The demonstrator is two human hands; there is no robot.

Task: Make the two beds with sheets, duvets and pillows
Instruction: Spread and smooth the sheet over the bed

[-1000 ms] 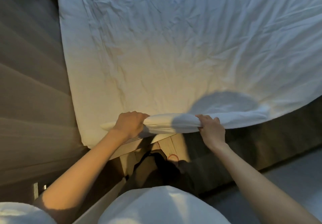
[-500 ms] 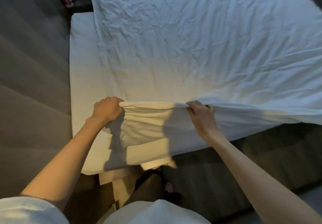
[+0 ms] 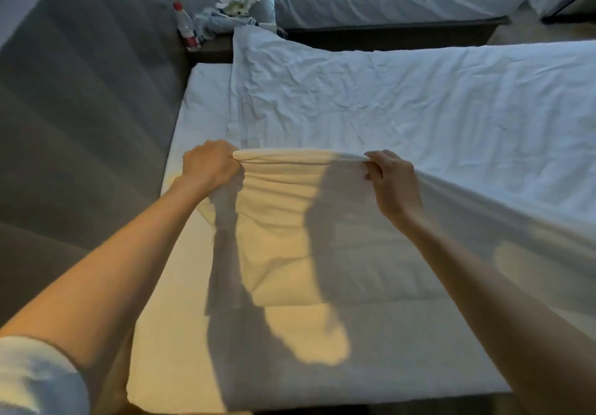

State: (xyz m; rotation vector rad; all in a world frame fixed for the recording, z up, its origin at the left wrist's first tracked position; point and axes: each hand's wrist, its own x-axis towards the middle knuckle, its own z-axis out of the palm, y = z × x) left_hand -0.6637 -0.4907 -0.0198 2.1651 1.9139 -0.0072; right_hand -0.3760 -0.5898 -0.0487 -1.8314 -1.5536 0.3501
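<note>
2 grips hold the sheet [image 3: 371, 98] edge up over the near bed [image 3: 200, 108].
Left grip [image 3: 209, 164], at 9 o'clock, is fisted round bunched cloth; right grip [image 3: 392, 182], at 3 o'clock, pinches the hem; the sheet's far part lies crumpled toward 12 o'clock.

The sheet [image 3: 387, 108] is thin white cloth, matt and heavily creased, and it gathers into soft folds at its lifted edge. The mattress [image 3: 200, 101] beneath has a thicker white cover, matt and faintly quilted. The headboard [image 3: 80, 108] is grey upholstery in padded bands, dull and finely textured. On the dark, matt nightstand [image 3: 209, 53] stands a bottle [image 3: 184, 25] of clear glossy plastic with a red cap. The far bed [image 3: 387, 1] wears rumpled white cloth.
</note>
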